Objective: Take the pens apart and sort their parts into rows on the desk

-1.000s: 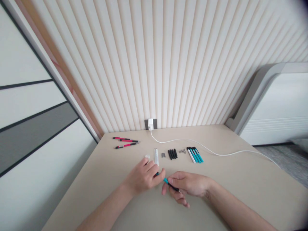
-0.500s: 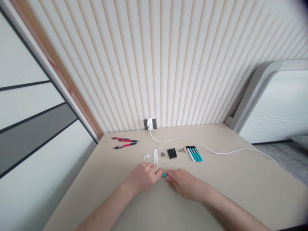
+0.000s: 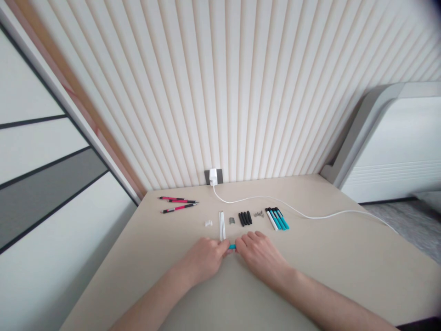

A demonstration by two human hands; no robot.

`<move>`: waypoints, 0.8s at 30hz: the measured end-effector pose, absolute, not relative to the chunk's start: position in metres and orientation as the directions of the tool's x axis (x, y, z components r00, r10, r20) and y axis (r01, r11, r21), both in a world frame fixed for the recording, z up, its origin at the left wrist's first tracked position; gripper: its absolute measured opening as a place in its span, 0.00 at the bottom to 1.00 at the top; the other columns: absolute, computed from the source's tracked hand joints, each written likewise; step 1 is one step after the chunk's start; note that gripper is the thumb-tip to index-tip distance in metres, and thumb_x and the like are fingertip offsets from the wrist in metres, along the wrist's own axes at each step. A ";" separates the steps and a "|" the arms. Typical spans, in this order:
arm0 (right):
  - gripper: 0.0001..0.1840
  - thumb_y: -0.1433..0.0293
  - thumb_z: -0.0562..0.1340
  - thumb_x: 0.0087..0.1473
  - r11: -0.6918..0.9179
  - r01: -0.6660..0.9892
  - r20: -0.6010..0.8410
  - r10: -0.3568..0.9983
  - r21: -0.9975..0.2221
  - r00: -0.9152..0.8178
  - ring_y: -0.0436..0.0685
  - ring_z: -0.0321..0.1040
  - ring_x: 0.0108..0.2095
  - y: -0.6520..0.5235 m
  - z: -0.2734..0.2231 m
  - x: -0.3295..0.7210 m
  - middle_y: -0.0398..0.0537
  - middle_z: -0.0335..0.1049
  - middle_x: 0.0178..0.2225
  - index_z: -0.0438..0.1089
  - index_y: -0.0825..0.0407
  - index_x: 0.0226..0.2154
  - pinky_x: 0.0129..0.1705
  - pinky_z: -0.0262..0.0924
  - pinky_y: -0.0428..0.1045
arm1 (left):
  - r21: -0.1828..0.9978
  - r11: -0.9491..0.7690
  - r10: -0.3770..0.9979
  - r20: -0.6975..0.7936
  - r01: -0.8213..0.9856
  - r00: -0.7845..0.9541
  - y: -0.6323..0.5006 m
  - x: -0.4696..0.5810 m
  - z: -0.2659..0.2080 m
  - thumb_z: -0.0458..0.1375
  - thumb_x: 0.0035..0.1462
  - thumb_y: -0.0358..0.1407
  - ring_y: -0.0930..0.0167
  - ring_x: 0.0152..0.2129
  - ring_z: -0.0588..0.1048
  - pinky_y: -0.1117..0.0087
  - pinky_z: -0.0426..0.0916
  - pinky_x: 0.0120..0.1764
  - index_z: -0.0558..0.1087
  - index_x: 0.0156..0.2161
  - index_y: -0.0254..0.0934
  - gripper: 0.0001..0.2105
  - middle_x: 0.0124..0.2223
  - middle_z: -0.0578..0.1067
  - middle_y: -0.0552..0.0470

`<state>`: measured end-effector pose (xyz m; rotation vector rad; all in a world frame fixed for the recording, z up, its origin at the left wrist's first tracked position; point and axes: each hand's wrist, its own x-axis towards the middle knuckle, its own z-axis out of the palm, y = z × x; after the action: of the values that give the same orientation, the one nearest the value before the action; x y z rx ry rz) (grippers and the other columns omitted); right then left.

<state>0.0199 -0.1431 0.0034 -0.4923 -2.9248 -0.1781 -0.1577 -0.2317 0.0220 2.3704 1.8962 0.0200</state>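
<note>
A teal pen (image 3: 232, 247) is held level between a person's two bare hands, low over the near half of a beige table (image 3: 310, 257); only a short stretch of it shows, the rest hidden in the fingers. The left hand (image 3: 206, 259) pinches one end in its grip, thumb on top. The right hand (image 3: 260, 255) curls its grip around the other end, knuckles up.

Just beyond the left hand lie thin white rods (image 3: 222, 225), side by side; I cannot tell whether they touch it. To their left is a cluster of small white pieces (image 3: 208, 223). To their right, in a row, come small grey pieces (image 3: 232, 220), four black tubes (image 3: 245, 219), scattered metal bits (image 3: 259, 214), and four barrels (image 3: 279, 219), one white and three teal, with black ends.

Farther back on the left rest three red-and-black pens (image 3: 179, 208). A white plug (image 3: 213, 176) sits in the ribbed wall (image 3: 237, 92), its cable (image 3: 268, 197) trailing rightward across the table.
</note>
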 end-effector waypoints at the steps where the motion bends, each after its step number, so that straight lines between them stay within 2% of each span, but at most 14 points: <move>1: 0.07 0.78 0.56 0.58 0.941 0.318 0.203 0.292 0.113 -0.935 0.57 0.64 0.29 -0.143 0.002 0.020 0.45 0.67 0.29 0.61 0.52 0.31 0.31 0.49 0.51 | 0.144 -0.196 0.976 -0.065 0.970 0.207 -0.233 -0.158 0.024 0.43 0.68 0.39 0.66 0.27 0.77 0.71 0.62 0.28 0.69 0.37 0.37 0.15 0.29 0.76 0.49; 6: 0.07 0.78 0.58 0.57 0.949 0.263 0.265 0.212 0.174 -0.941 0.57 0.61 0.28 -0.144 -0.001 0.019 0.43 0.65 0.27 0.60 0.51 0.30 0.30 0.48 0.51 | 0.439 -0.117 0.973 -0.128 0.891 0.191 -0.237 -0.164 0.029 0.42 0.68 0.41 0.70 0.24 0.73 0.74 0.59 0.26 0.70 0.33 0.37 0.18 0.27 0.74 0.53; 8: 0.07 0.77 0.58 0.58 0.950 0.260 0.278 0.206 0.175 -0.938 0.57 0.60 0.28 -0.142 -0.002 0.017 0.43 0.65 0.28 0.60 0.51 0.30 0.30 0.48 0.51 | 0.485 -0.116 0.970 -0.134 0.867 0.204 -0.236 -0.167 0.028 0.42 0.68 0.42 0.72 0.23 0.72 0.75 0.59 0.26 0.70 0.31 0.37 0.19 0.26 0.73 0.54; 10: 0.07 0.77 0.57 0.59 0.950 0.268 0.277 0.217 0.161 -0.936 0.57 0.61 0.29 -0.139 -0.002 0.015 0.44 0.65 0.28 0.60 0.51 0.31 0.31 0.48 0.51 | 0.434 -0.135 0.979 -0.081 0.891 0.188 -0.233 -0.169 0.024 0.42 0.68 0.42 0.72 0.23 0.72 0.75 0.58 0.26 0.70 0.32 0.37 0.19 0.26 0.73 0.53; 12: 0.07 0.76 0.55 0.62 0.955 0.279 0.270 0.242 0.105 -0.932 0.57 0.63 0.31 -0.135 -0.001 0.013 0.45 0.67 0.29 0.61 0.52 0.31 0.33 0.49 0.50 | 0.303 -0.166 0.986 0.016 0.938 0.169 -0.230 -0.171 0.020 0.43 0.68 0.42 0.71 0.24 0.72 0.74 0.59 0.27 0.71 0.33 0.37 0.18 0.27 0.74 0.52; 15: 0.10 0.72 0.52 0.65 0.953 0.295 0.243 0.301 -0.063 -0.922 0.56 0.65 0.32 -0.131 0.002 0.012 0.45 0.69 0.30 0.63 0.52 0.32 0.34 0.51 0.50 | 0.099 -0.225 0.966 0.155 0.969 0.208 -0.226 -0.174 0.015 0.46 0.67 0.41 0.70 0.25 0.72 0.73 0.62 0.28 0.71 0.33 0.37 0.16 0.28 0.73 0.52; 17: 0.11 0.71 0.50 0.66 0.938 0.309 0.215 0.339 -0.159 -0.916 0.55 0.66 0.33 -0.130 0.004 0.013 0.46 0.70 0.31 0.64 0.52 0.33 0.34 0.51 0.49 | 0.047 -0.261 0.942 0.231 0.964 0.243 -0.226 -0.175 0.013 0.48 0.67 0.40 0.70 0.27 0.73 0.72 0.65 0.31 0.71 0.36 0.37 0.13 0.30 0.73 0.52; 21: 0.11 0.72 0.49 0.65 0.893 0.350 0.149 0.402 -0.282 -0.904 0.55 0.68 0.35 -0.128 0.008 0.019 0.48 0.71 0.34 0.66 0.52 0.36 0.35 0.51 0.48 | 0.141 -0.273 0.909 0.362 0.952 0.207 -0.227 -0.179 0.009 0.51 0.65 0.39 0.69 0.36 0.74 0.70 0.69 0.38 0.69 0.48 0.38 0.11 0.38 0.74 0.49; 24: 0.13 0.71 0.47 0.66 0.834 0.401 0.082 0.462 -0.379 -0.883 0.54 0.68 0.35 -0.123 0.009 0.024 0.49 0.72 0.34 0.66 0.52 0.37 0.35 0.52 0.47 | 0.301 -0.228 0.916 0.389 0.926 0.100 -0.227 -0.184 0.004 0.53 0.64 0.38 0.70 0.36 0.74 0.70 0.69 0.39 0.69 0.48 0.38 0.10 0.40 0.75 0.50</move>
<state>0.0239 -0.1229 0.0093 -0.6742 -2.8438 0.5322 -0.1835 -0.2269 0.0044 2.3437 1.9632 0.8031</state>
